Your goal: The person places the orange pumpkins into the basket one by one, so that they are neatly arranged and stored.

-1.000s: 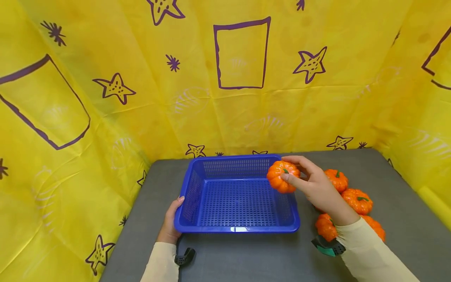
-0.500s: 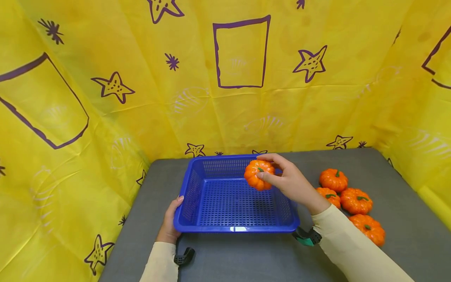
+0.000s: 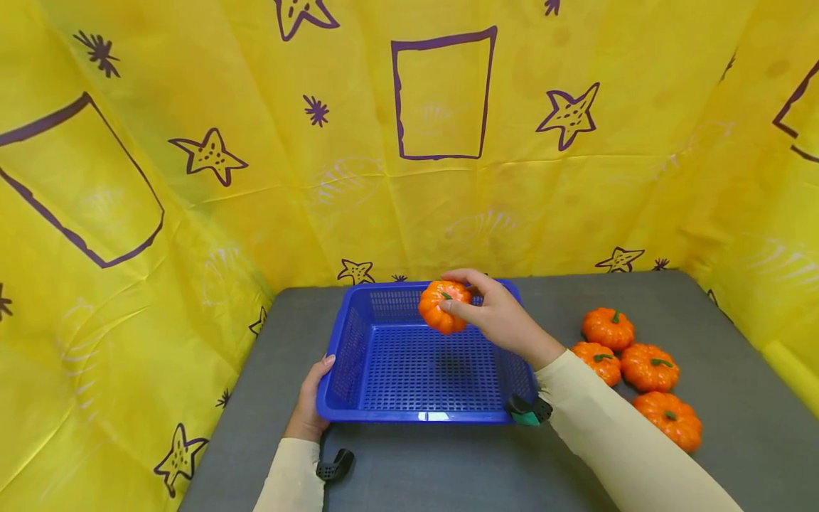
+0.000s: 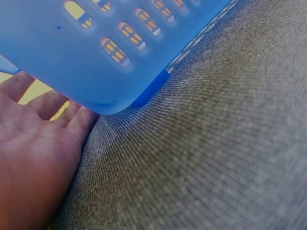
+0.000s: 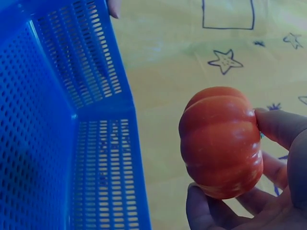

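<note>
Over the blue plastic basket [image 3: 429,417], near its back side, my right hand [image 3: 495,309] holds a small orange pumpkin [image 3: 441,313] between thumb and fingers. The right wrist view shows the pumpkin [image 5: 220,143] pinched in the fingertips, apart from the basket wall [image 5: 108,163]. My left hand [image 3: 309,398] holds the basket's left side, its thumb at the rim. In the left wrist view the left hand [image 4: 43,139] lies against the outside of the slotted basket wall [image 4: 81,62]; its thumb is hidden there.
Several more orange pumpkins [image 3: 649,368] sit on the grey table [image 3: 461,469], right of the basket. My right forearm passes in front of them. A yellow patterned cloth [image 3: 358,220] stands around the back and sides of the table.
My right hand has carried the pumpkin left, from the basket's right rim to over its back middle. The left hand and basket have stayed in place.
</note>
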